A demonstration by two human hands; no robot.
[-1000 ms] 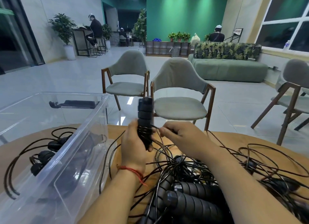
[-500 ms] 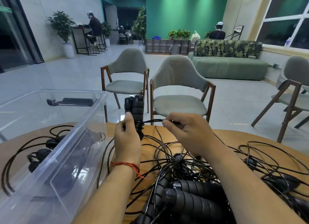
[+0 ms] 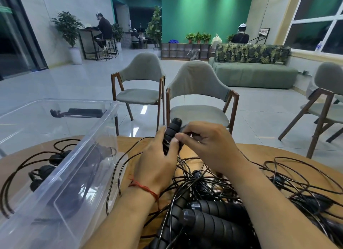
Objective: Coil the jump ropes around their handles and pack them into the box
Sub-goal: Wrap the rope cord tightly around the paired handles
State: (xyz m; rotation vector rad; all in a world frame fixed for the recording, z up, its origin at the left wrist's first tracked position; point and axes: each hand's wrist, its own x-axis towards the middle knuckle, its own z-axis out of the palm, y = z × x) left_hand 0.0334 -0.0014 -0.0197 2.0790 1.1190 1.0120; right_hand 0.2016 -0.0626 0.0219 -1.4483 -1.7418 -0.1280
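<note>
Item: black ribbed handle [image 3: 171,131], gripped by the left hand [image 3: 157,167], pinched by the right hand [image 3: 207,146]. Tangled ropes [image 3: 200,180] were heaped on the tabletop [image 3: 259,152] beneath the fingers; the clear box [image 3: 74,174] was placed to their left.

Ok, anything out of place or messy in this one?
Yes: the jump ropes lie in one tangled heap on the wooden table, cords crossing and looping over each other. The left hand and right hand hold a black handle above it. Nothing looks broken.
</note>
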